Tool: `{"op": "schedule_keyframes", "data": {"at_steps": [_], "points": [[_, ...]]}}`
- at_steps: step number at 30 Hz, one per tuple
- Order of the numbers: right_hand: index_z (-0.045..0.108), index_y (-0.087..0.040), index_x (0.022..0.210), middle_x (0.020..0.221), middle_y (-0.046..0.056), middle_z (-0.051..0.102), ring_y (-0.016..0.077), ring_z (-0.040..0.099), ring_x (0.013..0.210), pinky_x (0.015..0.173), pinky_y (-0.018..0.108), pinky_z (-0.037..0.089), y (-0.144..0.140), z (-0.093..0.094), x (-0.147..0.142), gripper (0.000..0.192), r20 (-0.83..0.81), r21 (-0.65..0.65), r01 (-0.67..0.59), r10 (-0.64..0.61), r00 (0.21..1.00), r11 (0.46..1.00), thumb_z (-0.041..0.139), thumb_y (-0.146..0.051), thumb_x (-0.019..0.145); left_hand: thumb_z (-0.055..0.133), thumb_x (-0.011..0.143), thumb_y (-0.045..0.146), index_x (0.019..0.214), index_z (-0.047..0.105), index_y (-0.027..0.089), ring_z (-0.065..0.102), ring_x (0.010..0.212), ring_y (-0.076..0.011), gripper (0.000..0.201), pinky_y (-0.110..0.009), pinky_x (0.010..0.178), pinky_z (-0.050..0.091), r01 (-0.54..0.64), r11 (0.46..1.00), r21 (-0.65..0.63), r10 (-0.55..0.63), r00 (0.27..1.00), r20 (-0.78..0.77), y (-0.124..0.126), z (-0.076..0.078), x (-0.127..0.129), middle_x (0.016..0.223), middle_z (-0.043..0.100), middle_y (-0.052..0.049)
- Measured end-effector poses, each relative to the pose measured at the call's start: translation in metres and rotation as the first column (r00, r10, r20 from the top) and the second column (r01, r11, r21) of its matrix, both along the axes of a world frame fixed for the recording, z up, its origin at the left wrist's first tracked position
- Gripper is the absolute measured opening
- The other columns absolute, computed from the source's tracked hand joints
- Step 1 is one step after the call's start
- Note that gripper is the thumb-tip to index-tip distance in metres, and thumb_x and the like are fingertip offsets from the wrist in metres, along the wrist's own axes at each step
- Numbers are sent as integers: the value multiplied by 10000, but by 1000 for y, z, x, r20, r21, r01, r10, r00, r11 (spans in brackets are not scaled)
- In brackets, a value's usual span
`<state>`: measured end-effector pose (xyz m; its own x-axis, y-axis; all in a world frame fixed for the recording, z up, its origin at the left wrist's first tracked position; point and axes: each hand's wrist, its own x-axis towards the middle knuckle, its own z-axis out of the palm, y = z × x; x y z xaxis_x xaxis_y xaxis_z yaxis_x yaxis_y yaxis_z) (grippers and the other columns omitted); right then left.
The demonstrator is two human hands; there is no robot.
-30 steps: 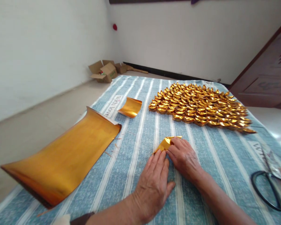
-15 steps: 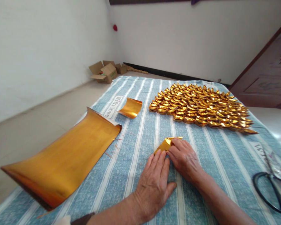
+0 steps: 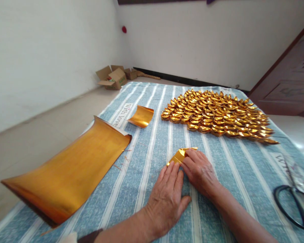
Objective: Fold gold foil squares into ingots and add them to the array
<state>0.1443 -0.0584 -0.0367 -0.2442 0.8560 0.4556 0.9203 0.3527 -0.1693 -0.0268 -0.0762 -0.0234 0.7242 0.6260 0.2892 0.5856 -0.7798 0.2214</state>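
Observation:
A small folded piece of gold foil paper (image 3: 178, 156) lies on the blue striped cloth (image 3: 218, 168). My right hand (image 3: 199, 170) presses down on its right part, fingers over the fold. My left hand (image 3: 167, 197) lies flat on the cloth, fingertips touching the paper's lower left edge. Neither hand lifts the paper.
A large curled gold sheet (image 3: 66, 168) lies at the left. A small curled gold piece (image 3: 141, 115) sits further back. Several rows of folded gold ingots (image 3: 218, 116) cover the far right. Black scissors (image 3: 291, 206) lie at the right edge. Cardboard boxes (image 3: 114, 77) stand on the floor.

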Motion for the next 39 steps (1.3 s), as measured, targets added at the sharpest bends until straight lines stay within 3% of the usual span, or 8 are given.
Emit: {"op": "schedule_keyframes", "data": {"at_steps": [39], "points": [[580,-180,728,844,79,594,213,535,892,825,378,433,0,-3,1,253,-8,17,6,-6,1000,1000,440,-225,934,588,837,421,1226,529,35,395,1302,-371,551,-537,1047,381,-15,1000,-13,15,1000,-10,-1,0,2,1345,491,-247]]}}
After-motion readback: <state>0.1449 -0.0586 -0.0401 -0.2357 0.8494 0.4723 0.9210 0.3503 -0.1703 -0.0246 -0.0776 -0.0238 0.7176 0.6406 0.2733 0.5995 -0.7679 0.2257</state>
